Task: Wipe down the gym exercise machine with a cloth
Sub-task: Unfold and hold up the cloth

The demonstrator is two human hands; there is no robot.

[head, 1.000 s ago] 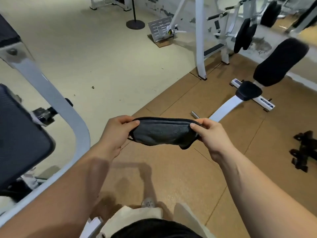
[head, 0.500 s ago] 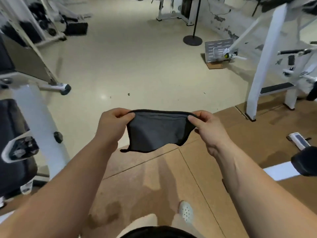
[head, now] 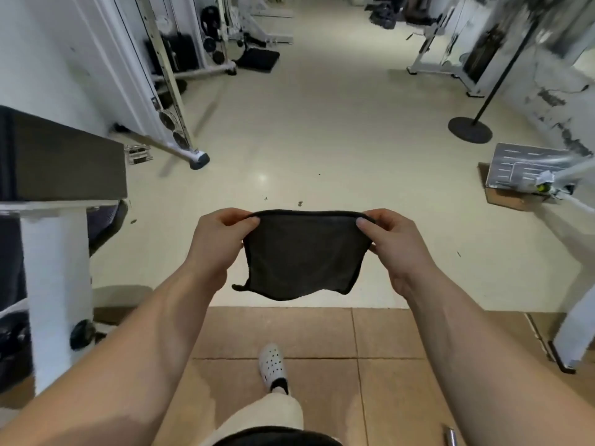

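In the head view a glossy cream floor (head: 322, 123) meets tan square rubber mats (head: 322, 333), with a white-framed gym machine (head: 54, 284) bearing a dark flat pad (head: 64, 162) close at the left. The dark grey square cloth (head: 299, 252) hangs over the mats' edge, its top corners pinched by the curled thumb and fingers of the left hand (head: 219, 243) and the right hand (head: 396, 246), top hem taut between them. Soft and finely napped, it has a stitched border and a wavy lower edge.

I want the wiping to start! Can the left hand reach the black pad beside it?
Probably yes: nothing stands between the left hand and the black pad, though it is busy pinching the cloth.
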